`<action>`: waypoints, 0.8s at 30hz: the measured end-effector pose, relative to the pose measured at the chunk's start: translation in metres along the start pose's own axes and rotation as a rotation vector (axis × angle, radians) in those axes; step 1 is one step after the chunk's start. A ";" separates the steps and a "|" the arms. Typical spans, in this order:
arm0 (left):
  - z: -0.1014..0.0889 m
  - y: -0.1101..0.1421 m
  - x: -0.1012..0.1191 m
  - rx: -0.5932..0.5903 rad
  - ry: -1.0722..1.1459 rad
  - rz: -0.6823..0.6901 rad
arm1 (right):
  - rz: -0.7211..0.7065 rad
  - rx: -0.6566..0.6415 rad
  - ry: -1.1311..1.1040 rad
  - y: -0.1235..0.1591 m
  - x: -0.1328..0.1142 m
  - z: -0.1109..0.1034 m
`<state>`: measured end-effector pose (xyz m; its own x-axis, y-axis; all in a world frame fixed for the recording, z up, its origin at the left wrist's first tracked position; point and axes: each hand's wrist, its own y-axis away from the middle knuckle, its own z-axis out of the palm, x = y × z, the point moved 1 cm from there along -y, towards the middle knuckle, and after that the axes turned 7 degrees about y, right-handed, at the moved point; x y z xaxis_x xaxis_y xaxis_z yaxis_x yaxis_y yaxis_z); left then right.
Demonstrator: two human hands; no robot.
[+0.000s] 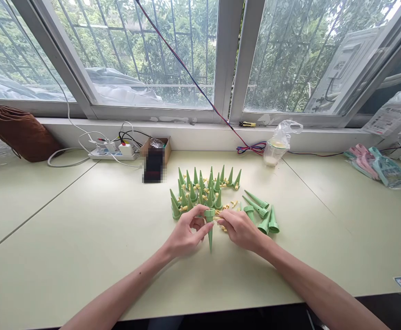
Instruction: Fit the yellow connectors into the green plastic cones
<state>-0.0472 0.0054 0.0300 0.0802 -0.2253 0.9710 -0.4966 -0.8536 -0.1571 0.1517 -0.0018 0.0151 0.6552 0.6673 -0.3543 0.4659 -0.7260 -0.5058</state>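
My left hand [186, 233] pinches a green plastic watering spike [210, 229], its wide collar up and its point down. Against the spike's side, my right hand [240, 227] has its fingers closed on a small yellow valve [217, 219], mostly hidden by the fingertips. Behind my hands stand several green spikes [200, 195] with points up and yellow valves at their bases. More loose yellow valves [234, 203] lie between this group and my right hand. Several other green spikes [260, 211] are to the right of that hand, some lying flat and some leaning.
At the back of the pale table [83, 256] are a power strip [113, 153] with cables, a cardboard box [167, 151] and a blurred dark object [154, 166]. A bagged cup [272, 151] stands back right. Bagged pink and teal items [381, 167] lie far right, a brown bag [23, 133] far left.
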 end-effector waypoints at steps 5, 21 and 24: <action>0.001 0.000 0.000 0.005 -0.021 0.020 | 0.011 0.000 -0.025 0.000 -0.001 0.000; 0.002 0.000 0.004 0.112 0.000 0.028 | 0.089 0.069 -0.048 -0.002 -0.004 -0.001; 0.003 -0.001 0.007 0.141 0.075 -0.017 | 0.116 0.092 -0.093 -0.002 -0.006 -0.003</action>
<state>-0.0441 0.0033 0.0360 0.0204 -0.1787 0.9837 -0.3693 -0.9156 -0.1587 0.1488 -0.0046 0.0207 0.6414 0.5955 -0.4837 0.3315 -0.7837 -0.5253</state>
